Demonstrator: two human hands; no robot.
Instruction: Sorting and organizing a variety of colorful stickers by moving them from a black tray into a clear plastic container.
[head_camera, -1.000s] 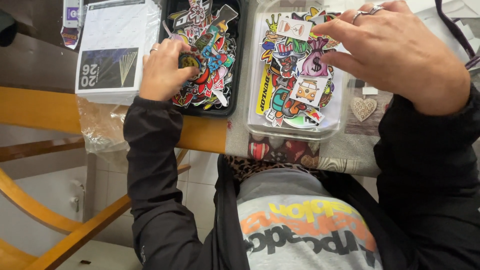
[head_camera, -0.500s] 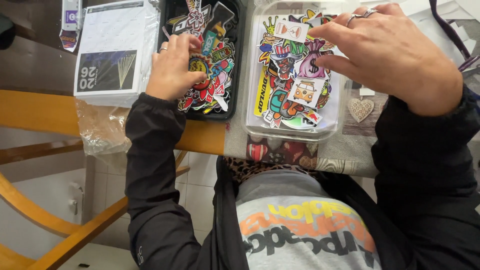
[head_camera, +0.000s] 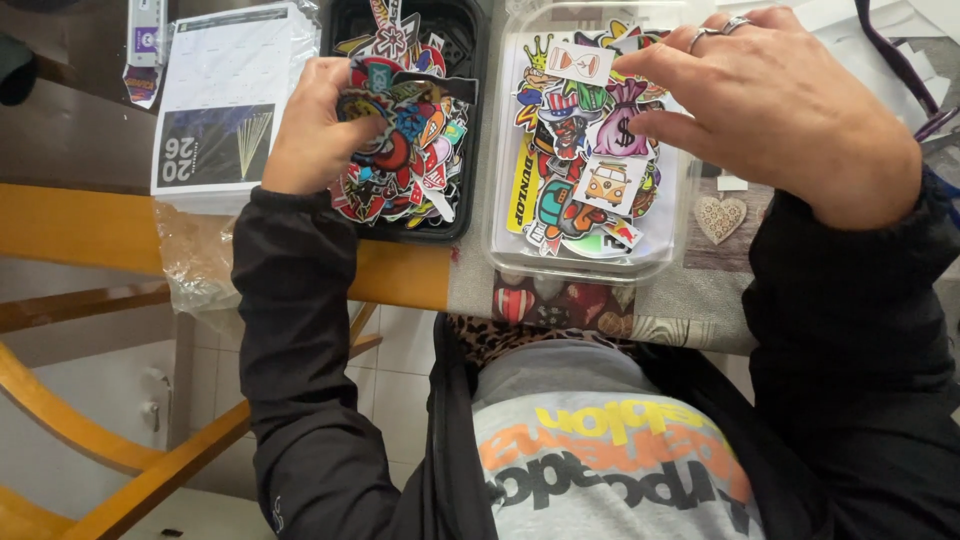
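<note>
1. Clearly, the left hand (head_camera: 318, 128) has curled tighter since a second ago: it now grips a small bunch of stickers (head_camera: 375, 105) between thumb and fingers, lifted over the black tray (head_camera: 470, 60), where earlier it lay flatter on the pile.

2. That bunch sits at the tray's left side, above the loose heap of colourful stickers that fills the tray. How many pieces the hand holds cannot be told, since the fingers cover most of them.

3. The right hand (head_camera: 775, 110) stays spread over the clear tub (head_camera: 600, 268), fingers extended and not clenched. Its fingertips (head_camera: 640, 70) touch the top stickers near a pale square one (head_camera: 580, 62) and a pink money-bag sticker (head_camera: 622, 130). It seems to press or slide rather than pinch, though the contact is partly hidden.

4. Both hands have drifted only slightly; the right one sits a little lower over the tub than half a second ago.

5. Tray and tub stand side by side, close together, on the table (head_camera: 700, 320). A wrapped stack of printed sheets (head_camera: 225, 100) lies just left of the tray.

6. A heart-shaped ornament (head_camera: 720, 217) lies right of the tub, below the right wrist.

7. As a judgement, the tighter left grip suggests sorting is under way, with stickers being picked from the tray while the tub holds those set apart.
</note>
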